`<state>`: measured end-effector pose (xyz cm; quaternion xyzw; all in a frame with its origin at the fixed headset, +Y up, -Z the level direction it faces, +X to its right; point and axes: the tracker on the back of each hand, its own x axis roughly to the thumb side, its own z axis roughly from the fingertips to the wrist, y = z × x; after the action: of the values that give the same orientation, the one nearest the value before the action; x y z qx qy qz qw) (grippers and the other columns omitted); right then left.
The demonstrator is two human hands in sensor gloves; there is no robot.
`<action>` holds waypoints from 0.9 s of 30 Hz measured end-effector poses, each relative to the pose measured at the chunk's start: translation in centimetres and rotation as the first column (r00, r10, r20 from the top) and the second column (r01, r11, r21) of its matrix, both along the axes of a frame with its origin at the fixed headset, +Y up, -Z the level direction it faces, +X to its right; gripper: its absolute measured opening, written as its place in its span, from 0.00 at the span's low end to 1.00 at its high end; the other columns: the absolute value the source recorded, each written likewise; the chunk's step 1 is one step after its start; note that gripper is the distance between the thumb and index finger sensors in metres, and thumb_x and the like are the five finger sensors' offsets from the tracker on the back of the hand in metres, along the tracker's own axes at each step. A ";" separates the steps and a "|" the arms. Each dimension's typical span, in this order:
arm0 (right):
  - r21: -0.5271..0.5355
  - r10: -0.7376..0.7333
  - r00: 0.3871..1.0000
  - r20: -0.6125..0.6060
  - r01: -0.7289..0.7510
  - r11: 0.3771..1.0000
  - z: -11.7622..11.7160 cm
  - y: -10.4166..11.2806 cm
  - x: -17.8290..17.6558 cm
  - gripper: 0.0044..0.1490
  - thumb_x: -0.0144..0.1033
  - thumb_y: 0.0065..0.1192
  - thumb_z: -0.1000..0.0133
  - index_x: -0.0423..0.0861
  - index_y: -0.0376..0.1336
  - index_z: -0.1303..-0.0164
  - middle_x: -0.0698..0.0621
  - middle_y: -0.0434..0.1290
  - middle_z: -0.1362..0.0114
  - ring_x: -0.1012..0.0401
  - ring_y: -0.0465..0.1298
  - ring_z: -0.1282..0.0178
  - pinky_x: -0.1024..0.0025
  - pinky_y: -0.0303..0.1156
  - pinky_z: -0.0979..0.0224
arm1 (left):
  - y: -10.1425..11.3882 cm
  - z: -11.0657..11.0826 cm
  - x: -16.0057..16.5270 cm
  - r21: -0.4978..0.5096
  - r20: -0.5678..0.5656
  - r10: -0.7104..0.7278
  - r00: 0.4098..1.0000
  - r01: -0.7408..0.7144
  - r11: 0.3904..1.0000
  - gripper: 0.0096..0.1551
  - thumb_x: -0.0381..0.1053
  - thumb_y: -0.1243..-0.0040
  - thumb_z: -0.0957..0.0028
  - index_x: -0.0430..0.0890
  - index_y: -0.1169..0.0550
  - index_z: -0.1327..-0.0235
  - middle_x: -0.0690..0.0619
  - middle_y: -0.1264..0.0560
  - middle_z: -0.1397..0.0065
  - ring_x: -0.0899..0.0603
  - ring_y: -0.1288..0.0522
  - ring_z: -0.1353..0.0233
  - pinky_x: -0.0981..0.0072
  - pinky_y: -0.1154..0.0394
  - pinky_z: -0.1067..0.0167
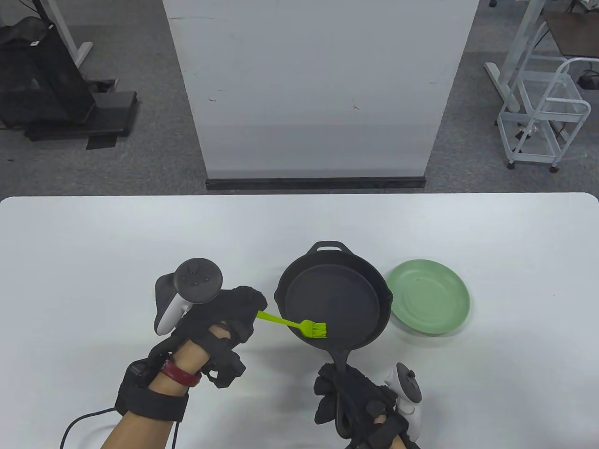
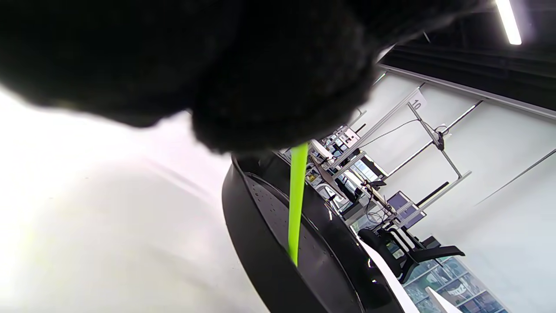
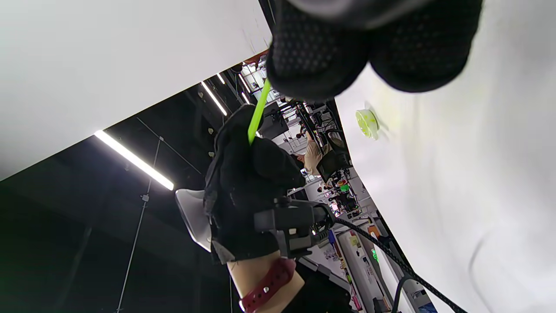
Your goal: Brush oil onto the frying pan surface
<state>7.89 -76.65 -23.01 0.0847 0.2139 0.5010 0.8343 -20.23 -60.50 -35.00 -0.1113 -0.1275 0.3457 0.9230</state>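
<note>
— Looking down at the counter [image 1: 93, 243], what do you see first?

— A black frying pan [image 1: 333, 299] sits right of centre, its long handle pointing toward the person. The right hand [image 1: 362, 404] is clenched around that handle at the near edge of the counter.

— And the other grip?

— The left hand [image 1: 220, 318] holds a lime-green brush [image 1: 292, 323] by the end of its handle. The brush reaches rightward over the pan's near-left rim, and its bristle head lies on the pan's inner surface, near the lower edge.

— Does the left wrist view agree?

— Yes. The gloved fingers [image 2: 243, 78] fill the top of it, and the green handle [image 2: 296, 204] runs down from them into the pan [image 2: 278, 243], whose wall shows as a dark curve.

— Anything from the right wrist view?

— It is tilted. The left hand [image 3: 247, 191] shows there with the brush handle [image 3: 259, 111] rising out of its closed fingers.

— What else is on the counter?

— A pale green plate [image 1: 429, 297] lies just beside the pan on its right. I cannot tell whether they touch.

— Any oil visible?

— I cannot tell from these views.
</note>
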 end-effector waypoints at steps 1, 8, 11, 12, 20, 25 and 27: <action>-0.003 0.002 1.000 0.003 -0.002 1.000 0.0 0.0 0.0 0.36 0.42 0.49 0.44 0.30 0.49 0.36 0.34 0.62 0.39 0.62 0.80 0.59 0.59 0.80 0.50 | -0.2 0.2 -0.2 -0.001 -0.003 0.009 1.000 -0.009 1.000 0.23 0.51 0.42 0.52 0.39 0.18 0.51 0.51 0.11 0.76 0.40 0.16 0.78 0.54 0.19 0.79; -0.011 0.017 1.000 0.003 -0.017 1.000 0.0 -0.1 0.0 0.36 0.42 0.49 0.44 0.30 0.49 0.36 0.34 0.62 0.39 0.62 0.80 0.59 0.59 0.80 0.50 | -0.5 1.1 -0.6 -0.137 0.070 -0.102 0.992 0.111 0.984 0.26 0.53 0.41 0.50 0.38 0.19 0.47 0.50 0.11 0.74 0.40 0.16 0.77 0.54 0.19 0.78; -0.008 0.020 1.000 0.002 -0.020 1.000 0.0 -0.1 0.0 0.36 0.42 0.49 0.44 0.30 0.49 0.36 0.34 0.62 0.39 0.62 0.80 0.59 0.59 0.80 0.50 | -0.6 1.5 -0.6 -0.177 0.105 -0.156 0.982 0.173 0.969 0.28 0.55 0.39 0.50 0.37 0.19 0.46 0.50 0.11 0.74 0.40 0.16 0.77 0.54 0.19 0.78; -0.008 0.021 1.000 0.001 -0.021 1.000 0.0 -0.1 0.0 0.36 0.42 0.49 0.44 0.30 0.49 0.36 0.34 0.62 0.39 0.62 0.80 0.59 0.59 0.80 0.50 | -0.7 1.6 -0.6 -0.196 0.117 -0.181 0.976 0.202 0.960 0.28 0.55 0.38 0.50 0.37 0.19 0.47 0.50 0.11 0.74 0.40 0.16 0.77 0.54 0.19 0.78; 0.004 0.023 1.000 0.010 -0.023 1.000 0.0 0.0 0.1 0.36 0.42 0.48 0.44 0.31 0.49 0.36 0.34 0.62 0.38 0.62 0.80 0.58 0.59 0.80 0.49 | -2.8 3.0 -2.0 -0.201 0.065 -0.020 0.998 0.032 0.979 0.27 0.57 0.43 0.51 0.38 0.19 0.53 0.53 0.12 0.73 0.41 0.16 0.77 0.55 0.19 0.78; 0.009 0.027 1.000 0.010 -0.027 1.000 0.0 -0.1 0.1 0.36 0.43 0.48 0.44 0.31 0.49 0.36 0.35 0.62 0.38 0.62 0.80 0.58 0.59 0.80 0.49 | -4.4 4.8 -3.1 -0.146 -0.054 0.238 0.970 -0.243 0.959 0.27 0.57 0.48 0.50 0.38 0.23 0.51 0.51 0.11 0.70 0.40 0.16 0.75 0.54 0.19 0.77; 0.007 0.027 1.000 0.005 -0.027 1.000 0.0 -0.1 0.0 0.36 0.43 0.48 0.44 0.31 0.49 0.36 0.35 0.62 0.38 0.62 0.80 0.58 0.59 0.80 0.49 | -5.2 5.5 -3.5 -0.128 -0.096 0.329 0.939 -0.340 0.932 0.27 0.56 0.49 0.50 0.38 0.25 0.49 0.50 0.11 0.68 0.39 0.15 0.74 0.54 0.18 0.76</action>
<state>7.86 -76.76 -22.99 0.0836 0.2111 0.5133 0.8276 -23.71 -65.68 -29.50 -0.1411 -0.0859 0.5098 0.8443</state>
